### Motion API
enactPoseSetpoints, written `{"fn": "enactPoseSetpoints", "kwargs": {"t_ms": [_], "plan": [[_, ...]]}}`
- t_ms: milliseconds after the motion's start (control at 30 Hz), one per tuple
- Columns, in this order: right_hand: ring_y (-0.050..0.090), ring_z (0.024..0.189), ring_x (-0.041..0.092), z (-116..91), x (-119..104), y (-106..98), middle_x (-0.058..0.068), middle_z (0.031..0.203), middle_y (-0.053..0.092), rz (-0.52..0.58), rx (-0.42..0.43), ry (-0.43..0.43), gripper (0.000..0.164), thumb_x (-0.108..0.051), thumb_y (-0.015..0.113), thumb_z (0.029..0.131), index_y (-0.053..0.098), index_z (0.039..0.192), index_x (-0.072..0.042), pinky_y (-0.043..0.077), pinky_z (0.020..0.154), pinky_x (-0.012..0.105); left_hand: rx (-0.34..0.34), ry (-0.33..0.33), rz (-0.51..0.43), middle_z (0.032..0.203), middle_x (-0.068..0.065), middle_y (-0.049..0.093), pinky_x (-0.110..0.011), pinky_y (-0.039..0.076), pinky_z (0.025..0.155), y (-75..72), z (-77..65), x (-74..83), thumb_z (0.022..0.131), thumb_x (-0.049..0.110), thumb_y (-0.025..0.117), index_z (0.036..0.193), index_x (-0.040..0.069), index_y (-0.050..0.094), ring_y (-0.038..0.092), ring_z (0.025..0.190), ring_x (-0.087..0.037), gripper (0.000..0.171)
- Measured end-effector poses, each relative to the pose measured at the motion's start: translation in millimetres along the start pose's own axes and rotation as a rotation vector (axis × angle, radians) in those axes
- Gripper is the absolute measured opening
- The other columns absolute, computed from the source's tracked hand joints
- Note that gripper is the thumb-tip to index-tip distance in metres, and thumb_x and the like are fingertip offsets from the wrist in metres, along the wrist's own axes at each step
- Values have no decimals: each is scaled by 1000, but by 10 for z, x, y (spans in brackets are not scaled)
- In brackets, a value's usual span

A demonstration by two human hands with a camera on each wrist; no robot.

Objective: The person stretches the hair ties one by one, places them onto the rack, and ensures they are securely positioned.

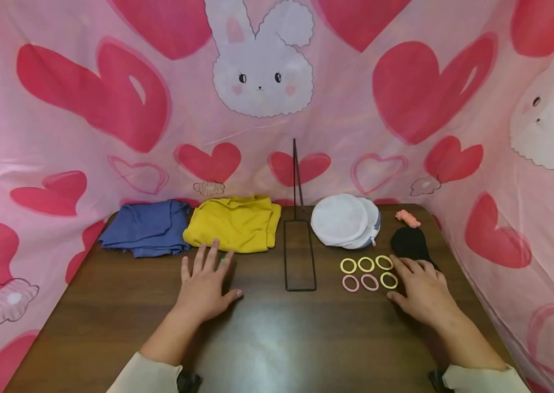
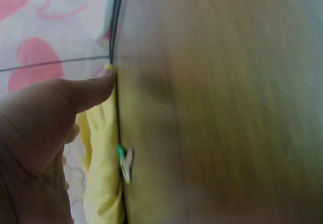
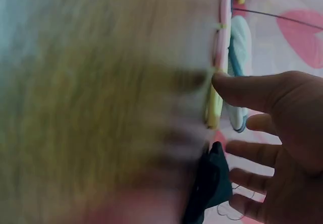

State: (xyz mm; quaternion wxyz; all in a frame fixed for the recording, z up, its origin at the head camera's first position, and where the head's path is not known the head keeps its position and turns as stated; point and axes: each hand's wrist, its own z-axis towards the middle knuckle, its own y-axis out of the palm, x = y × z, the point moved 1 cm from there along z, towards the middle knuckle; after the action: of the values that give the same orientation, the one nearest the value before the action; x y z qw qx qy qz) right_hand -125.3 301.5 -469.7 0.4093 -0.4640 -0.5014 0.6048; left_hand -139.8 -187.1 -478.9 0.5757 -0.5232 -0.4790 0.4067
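Observation:
My left hand [image 1: 203, 292], fingers spread and fairly straight, hovers over the table in front of a folded yellow cloth [image 1: 232, 226]. Partly hidden behind its fingers is a small green-and-white clip-like piece [image 2: 126, 164]. On the other side, my right hand [image 1: 424, 295] has its fingers apart and holds nothing. It is nearest to a group of small rings, several of them yellow [image 1: 382, 280] and two pink [image 1: 362, 282]. A black cloth item [image 1: 409, 244] lies just beyond its fingertips, partly covered by them in the head view.
A folded blue cloth [image 1: 146, 229] lies at the back left. Mid-table stands a thin black wire stand [image 1: 285, 256] with a tall upright. Right of it are round white pouches [image 1: 338, 219], one with a zip, and a coral-coloured cord bundle [image 1: 407, 218]. Printed fabric hangs behind.

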Motion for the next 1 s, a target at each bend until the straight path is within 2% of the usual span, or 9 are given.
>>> {"fn": "enactPoseSetpoints", "kwargs": {"t_ms": [100,200,333,533,733,900,1000], "plan": [[52,118,52,30,29,24,25,132,64,28,-14,2,73,-32,88,81,60,141,-2,41,88,71,-5,23,-57,174,-11,2,-74,5,115,16,57,136,86,65,74,164,25,35,4,157,-43,96],[57,113,49,65,30,43,23,127,69,47,-18,3,64,-29,87,82,66,136,-3,44,85,68,-1,41,-103,174,-10,3,-72,9,116,25,116,266,87,64,73,164,27,36,7,156,-42,93],[60,107,45,108,16,50,20,121,72,53,-11,7,55,-26,86,83,70,130,-4,46,84,65,10,51,-178,174,-7,8,-70,12,116,39,192,412,88,62,74,163,28,38,12,155,-39,89],[63,98,41,121,10,25,15,108,75,50,26,3,35,-21,81,86,76,116,-4,47,81,63,7,75,-247,172,-7,19,-73,20,112,69,268,610,89,58,75,160,26,45,20,153,-39,83],[67,97,39,93,-71,-96,14,102,75,125,165,-44,28,-16,79,87,76,111,-2,50,88,60,-21,112,-302,167,-9,31,-68,26,110,125,334,731,92,56,73,157,23,49,30,148,-39,77],[65,82,22,111,-266,-205,6,99,74,180,328,-132,27,-13,81,85,77,111,-6,54,76,48,-47,129,-330,165,-11,35,-67,29,109,158,396,803,94,56,71,157,22,50,33,147,-39,75],[64,81,17,138,-393,-280,2,99,73,201,395,-170,25,-10,81,84,78,109,-8,53,72,45,-61,135,-324,164,-12,35,-66,29,109,198,434,838,93,57,70,156,23,50,34,146,-39,74]]}}
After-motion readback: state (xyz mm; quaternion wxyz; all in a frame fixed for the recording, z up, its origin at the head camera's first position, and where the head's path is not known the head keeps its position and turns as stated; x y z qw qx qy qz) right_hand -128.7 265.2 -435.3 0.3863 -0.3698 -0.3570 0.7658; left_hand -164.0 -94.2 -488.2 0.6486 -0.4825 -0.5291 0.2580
